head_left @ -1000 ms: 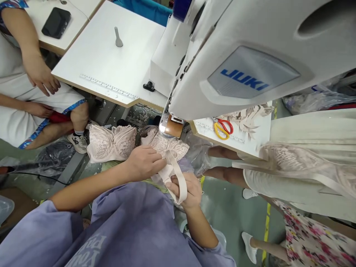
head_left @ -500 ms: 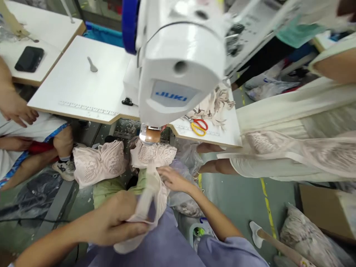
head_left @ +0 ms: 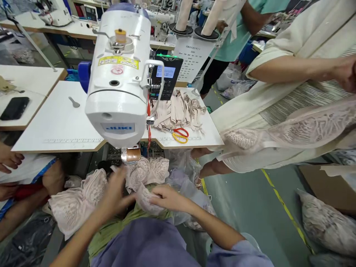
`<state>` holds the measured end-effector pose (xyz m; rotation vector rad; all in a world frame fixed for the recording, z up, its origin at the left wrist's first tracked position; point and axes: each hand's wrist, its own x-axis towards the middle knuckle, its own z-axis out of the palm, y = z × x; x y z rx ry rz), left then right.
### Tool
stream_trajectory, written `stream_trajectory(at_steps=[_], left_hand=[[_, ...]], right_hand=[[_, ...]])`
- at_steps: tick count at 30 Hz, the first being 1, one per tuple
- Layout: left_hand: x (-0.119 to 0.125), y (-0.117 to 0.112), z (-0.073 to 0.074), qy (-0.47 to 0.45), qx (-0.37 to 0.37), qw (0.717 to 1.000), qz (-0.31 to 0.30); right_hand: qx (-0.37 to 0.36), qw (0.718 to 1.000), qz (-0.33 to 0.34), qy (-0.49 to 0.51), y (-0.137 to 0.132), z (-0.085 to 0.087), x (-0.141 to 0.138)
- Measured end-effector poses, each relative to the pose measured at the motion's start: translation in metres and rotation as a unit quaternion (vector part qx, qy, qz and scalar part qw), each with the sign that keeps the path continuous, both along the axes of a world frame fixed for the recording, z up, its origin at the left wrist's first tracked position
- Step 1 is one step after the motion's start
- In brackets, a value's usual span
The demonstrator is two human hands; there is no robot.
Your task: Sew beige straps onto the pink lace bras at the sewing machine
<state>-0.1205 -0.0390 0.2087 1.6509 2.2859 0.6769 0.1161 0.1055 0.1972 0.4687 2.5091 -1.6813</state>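
Observation:
My right hand [head_left: 167, 198] is closed on a pale pink lace bra [head_left: 147, 203] above my lap, thumb on top. My left hand [head_left: 115, 193] is raised just left of it, near the front of the sewing machine [head_left: 119, 118]. Motion smears its fingers, and its thumb reaches toward the held bra; whether it grips anything cannot be made out. Below the machine's front end [head_left: 131, 155] lies a second lace bra [head_left: 148, 171]. A further lace bra [head_left: 73, 207] rests to the left, partly behind my left forearm.
Red-and-yellow scissors [head_left: 180, 135] and a heap of beige fabric strips [head_left: 180, 111] lie on the white table [head_left: 50, 118]. A control panel [head_left: 167, 76] stands behind the machine. At right a person holds a long lace bra piece [head_left: 300, 129]; another person's hand [head_left: 9, 157] is at left.
My left hand has let go of the bra's strap and moved up toward the machine. The bra in my right hand has gone lower and is bunched. The view has tilted up, showing more background.

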Motion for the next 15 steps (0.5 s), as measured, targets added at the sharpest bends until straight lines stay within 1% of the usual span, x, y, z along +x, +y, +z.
stream_trajectory(at_steps=[1,2,3,4,5,6,7,8,9,11,12,13,15], left_hand=[[0.019,0.007,-0.007,-0.091,-0.031,0.991,-0.091],[0.035,0.012,-0.013,-0.168,-0.083,0.972,-0.141],[0.046,0.015,-0.018,-0.229,-0.137,0.949,-0.166],[0.053,0.016,-0.021,-0.288,-0.187,0.920,-0.191],[0.056,0.015,-0.024,-0.335,-0.224,0.892,-0.207],[0.056,0.013,-0.026,-0.375,-0.245,0.867,-0.220],[0.054,0.011,-0.026,-0.413,-0.255,0.843,-0.232],[0.052,0.009,-0.026,-0.447,-0.259,0.823,-0.237],[0.051,0.007,-0.026,-0.474,-0.259,0.809,-0.231],[0.050,0.004,-0.024,-0.499,-0.254,0.803,-0.203],[0.049,0.002,-0.024,-0.504,-0.249,0.804,-0.193],[0.049,0.001,-0.023,-0.507,-0.242,0.806,-0.186],[0.047,-0.002,-0.024,-0.523,-0.224,0.804,-0.172]], right_hand=[[-0.017,1.000,0.014,0.009,0.003,0.005,-0.009],[-0.025,0.999,0.031,0.019,0.012,0.009,-0.017],[-0.017,0.999,0.034,0.028,0.027,0.012,-0.023],[0.015,0.999,0.006,0.034,0.048,0.015,-0.029],[0.077,0.995,-0.056,0.033,0.075,0.019,-0.035],[0.143,0.977,-0.156,0.022,0.106,0.023,-0.041],[0.216,0.937,-0.273,-0.007,0.140,0.027,-0.049],[0.272,0.894,-0.352,-0.048,0.173,0.031,-0.057],[0.293,0.869,-0.394,-0.066,0.206,0.035,-0.066],[0.308,0.836,-0.443,-0.094,0.259,0.041,-0.083],[0.305,0.829,-0.457,-0.108,0.278,0.043,-0.090],[0.298,0.823,-0.468,-0.121,0.293,0.043,-0.096],[0.282,0.819,-0.481,-0.136,0.310,0.042,-0.102]])
